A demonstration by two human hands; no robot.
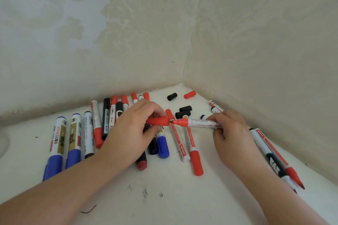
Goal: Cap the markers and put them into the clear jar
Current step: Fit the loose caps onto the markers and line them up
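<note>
While hand [131, 129] grips cap [158, 121]: three black caps [182, 114] loose.

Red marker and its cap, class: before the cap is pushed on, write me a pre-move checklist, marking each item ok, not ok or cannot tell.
1. Right hand grips the red marker by its barrel: ok.
2. Left hand holds the red cap: ok.
3. Cap's open end faces the marker tip, nearly in line: ok.
4. Cap colour matches the marker: ok.
5. Cap seated on the tip: not ok, a small gap remains.
6. Clear jar ready to receive the marker: cannot tell, no jar is in view.
</note>
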